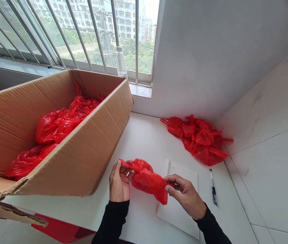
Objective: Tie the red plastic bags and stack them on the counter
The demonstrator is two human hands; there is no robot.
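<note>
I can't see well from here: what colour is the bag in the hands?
The bag is red, clearest in the head view.

A big window (pixel 89 40) is on the far left — bright daylight comes through its metal bars (pixel 137 34). Outside are tall buildings (pixel 130 23) and green trees (pixel 145 57). A plain gray wall (pixel 197 51) is far back, pale wall tiles (pixel 273 159) are right — and a white table (pixel 144 135) stands near.
</note>
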